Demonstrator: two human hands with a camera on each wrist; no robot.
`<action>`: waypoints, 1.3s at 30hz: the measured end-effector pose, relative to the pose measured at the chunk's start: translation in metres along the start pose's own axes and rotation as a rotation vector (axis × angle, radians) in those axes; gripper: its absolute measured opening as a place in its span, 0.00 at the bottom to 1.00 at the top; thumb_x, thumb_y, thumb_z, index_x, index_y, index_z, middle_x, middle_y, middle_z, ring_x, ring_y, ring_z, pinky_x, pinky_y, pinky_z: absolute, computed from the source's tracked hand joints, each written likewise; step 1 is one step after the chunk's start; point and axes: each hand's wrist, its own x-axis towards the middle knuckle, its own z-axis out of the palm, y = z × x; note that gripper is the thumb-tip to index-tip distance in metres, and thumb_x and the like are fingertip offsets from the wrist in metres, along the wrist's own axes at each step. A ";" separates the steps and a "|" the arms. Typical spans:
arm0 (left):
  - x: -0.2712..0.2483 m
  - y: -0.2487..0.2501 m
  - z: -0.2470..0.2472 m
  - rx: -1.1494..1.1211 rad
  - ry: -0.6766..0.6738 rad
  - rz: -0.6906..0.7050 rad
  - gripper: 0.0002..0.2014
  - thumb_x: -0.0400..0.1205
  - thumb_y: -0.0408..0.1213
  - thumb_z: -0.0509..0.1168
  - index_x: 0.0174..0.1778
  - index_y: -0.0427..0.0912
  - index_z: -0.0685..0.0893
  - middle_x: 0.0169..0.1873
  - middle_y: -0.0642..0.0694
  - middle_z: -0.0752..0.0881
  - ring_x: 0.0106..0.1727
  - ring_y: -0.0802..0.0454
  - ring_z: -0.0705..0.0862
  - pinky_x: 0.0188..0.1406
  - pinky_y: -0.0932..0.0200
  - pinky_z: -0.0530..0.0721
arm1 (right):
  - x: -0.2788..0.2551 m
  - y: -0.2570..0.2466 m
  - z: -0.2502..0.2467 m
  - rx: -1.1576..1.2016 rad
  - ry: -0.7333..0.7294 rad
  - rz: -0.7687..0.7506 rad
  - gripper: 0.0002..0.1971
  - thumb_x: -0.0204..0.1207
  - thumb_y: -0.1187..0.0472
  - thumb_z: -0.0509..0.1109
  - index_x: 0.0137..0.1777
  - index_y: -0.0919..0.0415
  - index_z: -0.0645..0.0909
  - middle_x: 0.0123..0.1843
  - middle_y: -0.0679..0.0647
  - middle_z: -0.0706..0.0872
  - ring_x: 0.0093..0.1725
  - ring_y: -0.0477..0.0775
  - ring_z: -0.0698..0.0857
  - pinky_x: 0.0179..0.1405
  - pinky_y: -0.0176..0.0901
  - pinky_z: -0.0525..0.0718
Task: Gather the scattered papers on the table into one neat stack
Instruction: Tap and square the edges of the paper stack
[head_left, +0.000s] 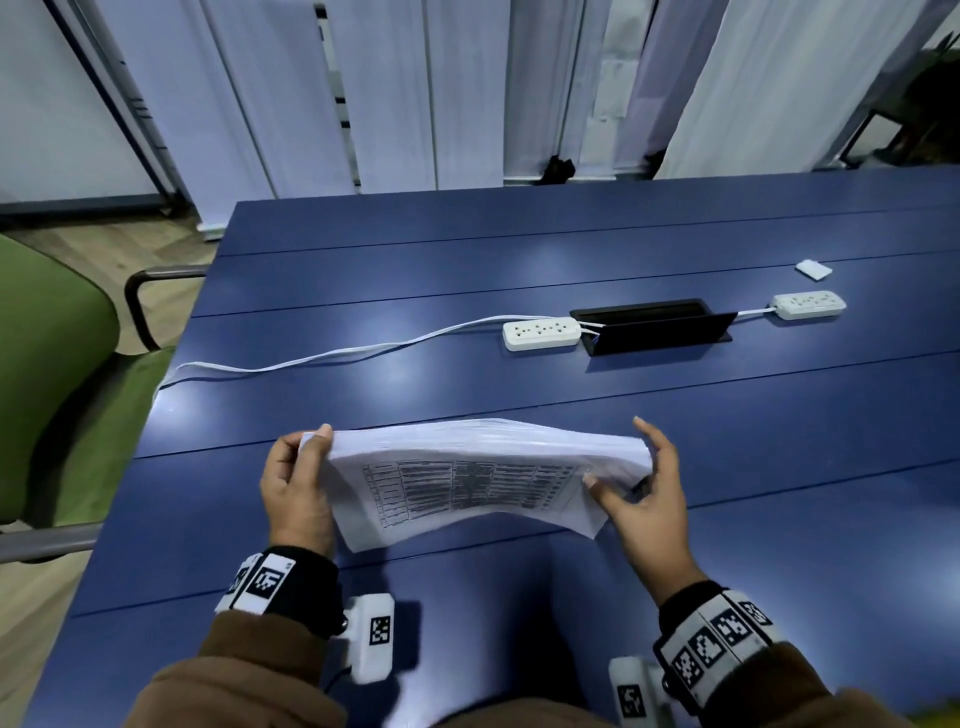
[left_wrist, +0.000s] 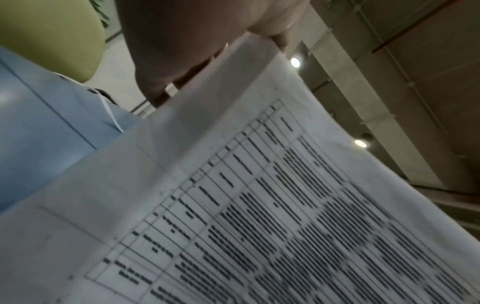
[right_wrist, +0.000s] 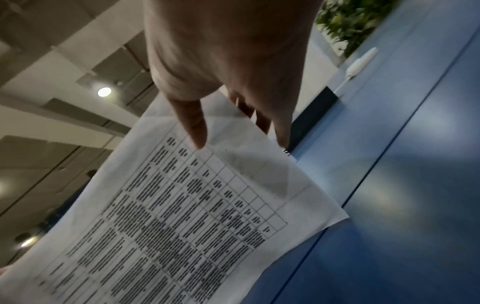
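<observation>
Papers (head_left: 467, 478) held by both hands show a printed table, text unreadably blurred

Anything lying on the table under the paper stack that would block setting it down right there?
Nothing visible does. The paper stack is held between the left hand and right hand over bare blue table. The nearer power strip and its cable lie farther back.
</observation>
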 end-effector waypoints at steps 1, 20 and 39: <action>0.000 0.001 0.002 -0.001 0.002 0.001 0.09 0.79 0.37 0.68 0.33 0.48 0.78 0.28 0.56 0.79 0.31 0.59 0.75 0.34 0.63 0.73 | 0.001 0.003 -0.003 0.054 -0.054 0.067 0.33 0.69 0.81 0.74 0.70 0.54 0.75 0.59 0.49 0.87 0.55 0.47 0.86 0.60 0.42 0.85; 0.005 -0.033 -0.027 0.214 -0.391 -0.181 0.36 0.45 0.43 0.85 0.49 0.32 0.88 0.41 0.46 0.93 0.44 0.52 0.90 0.49 0.59 0.88 | 0.018 0.017 0.001 0.158 -0.009 0.279 0.19 0.76 0.85 0.61 0.55 0.61 0.79 0.43 0.46 0.92 0.42 0.38 0.89 0.46 0.27 0.86; 0.016 -0.031 -0.034 0.186 -0.312 -0.183 0.34 0.43 0.37 0.81 0.47 0.33 0.86 0.38 0.48 0.93 0.40 0.56 0.90 0.41 0.64 0.87 | 0.006 0.025 0.016 -0.108 -0.087 0.165 0.36 0.65 0.79 0.77 0.70 0.58 0.69 0.62 0.47 0.82 0.60 0.36 0.81 0.55 0.21 0.77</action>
